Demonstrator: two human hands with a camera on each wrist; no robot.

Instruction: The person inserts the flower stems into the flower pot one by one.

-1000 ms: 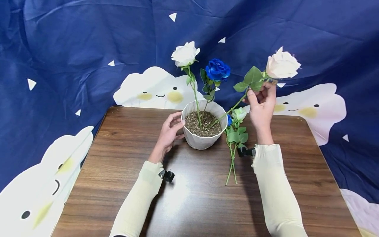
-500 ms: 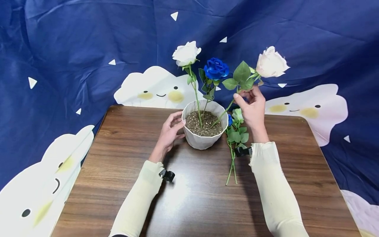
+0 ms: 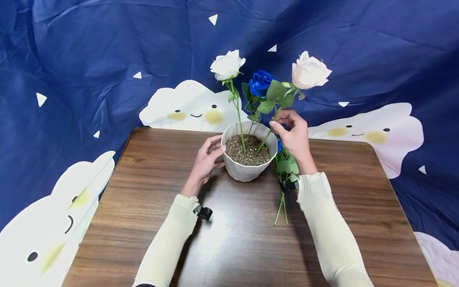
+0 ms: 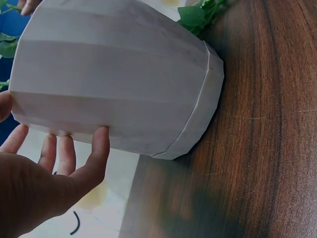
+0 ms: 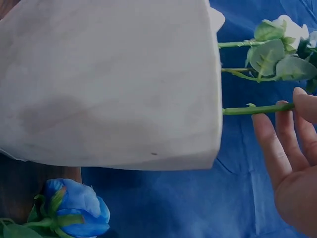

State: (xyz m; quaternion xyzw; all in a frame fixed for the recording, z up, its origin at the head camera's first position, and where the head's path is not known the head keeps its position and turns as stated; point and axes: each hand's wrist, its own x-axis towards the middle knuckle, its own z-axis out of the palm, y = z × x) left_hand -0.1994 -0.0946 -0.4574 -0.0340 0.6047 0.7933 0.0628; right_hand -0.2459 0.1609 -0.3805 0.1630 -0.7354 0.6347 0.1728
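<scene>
A dark blue fabric backdrop printed with smiling white clouds hangs behind the brown wood-grain table. The pale pink, fabric-like rose stands in the faceted white pot, its long green stem slanting up and rightward from the dark soil. The nearer right hand pinches that stem above the pot, forearm reaching forward; the left hand touches the pot's left side, fingers spread.
</scene>
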